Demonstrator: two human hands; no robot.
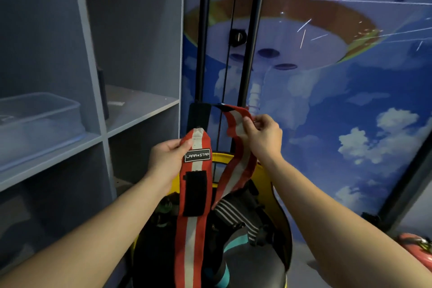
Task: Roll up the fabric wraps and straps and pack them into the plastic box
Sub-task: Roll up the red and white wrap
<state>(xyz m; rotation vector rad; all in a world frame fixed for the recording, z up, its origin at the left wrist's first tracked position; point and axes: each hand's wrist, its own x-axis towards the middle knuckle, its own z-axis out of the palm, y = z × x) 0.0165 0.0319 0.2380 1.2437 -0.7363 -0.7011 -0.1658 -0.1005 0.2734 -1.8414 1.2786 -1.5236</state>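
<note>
You hold a red-and-white wrap unrolled at the centre of the frame, one end in each hand. Your left hand pinches the end with the black label between thumb and fingers; from there the band hangs straight down, a black fastening patch on its face. Your right hand pinches the other end, higher and to the right, its grip narrow on the cloth edge, and that length sags back down toward the middle.

No part of this wrap is rolled yet, so I judge the rolling is only about to start. Below your hands, a yellow-rimmed tub still holds a dark tangle, including a striped strap and something teal; much seems left.

The plastic box sits on the shelf at the left of the frame, well apart from the wrap. Through its cloudy wall I cannot tell what it holds.
</note>
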